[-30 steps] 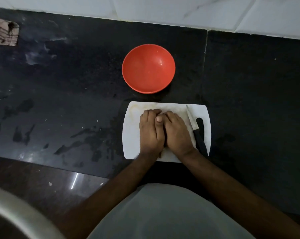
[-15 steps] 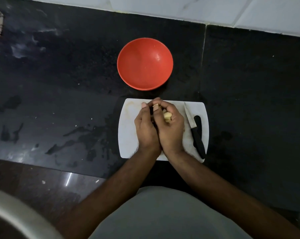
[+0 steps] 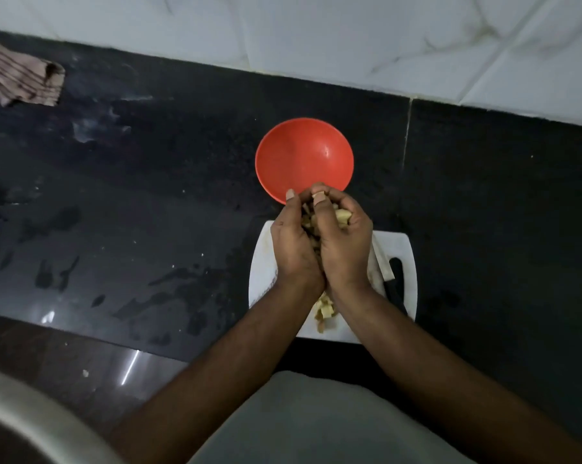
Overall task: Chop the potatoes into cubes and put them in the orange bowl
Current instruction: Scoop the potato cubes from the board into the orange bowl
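Observation:
My left hand (image 3: 293, 242) and my right hand (image 3: 344, 242) are cupped together and hold a heap of pale potato cubes (image 3: 341, 216) between the palms. The hands hover over the far end of the white cutting board (image 3: 261, 283), with the fingertips at the near rim of the orange bowl (image 3: 303, 155). The bowl's inside shows no potato. A few more potato cubes (image 3: 325, 311) lie on the board below my wrists. A black-handled knife (image 3: 388, 279) lies on the right side of the board.
The black stone counter (image 3: 148, 212) has wet smears on its left half. A striped cloth (image 3: 21, 78) lies at the far left by the white tiled wall (image 3: 316, 35). A pale curved rim (image 3: 31, 423) fills the bottom left corner.
Both hands, which lay flat over the potato pieces on the board, scooped them up and moved forward to the bowl's near rim. A few pieces stayed on the board.

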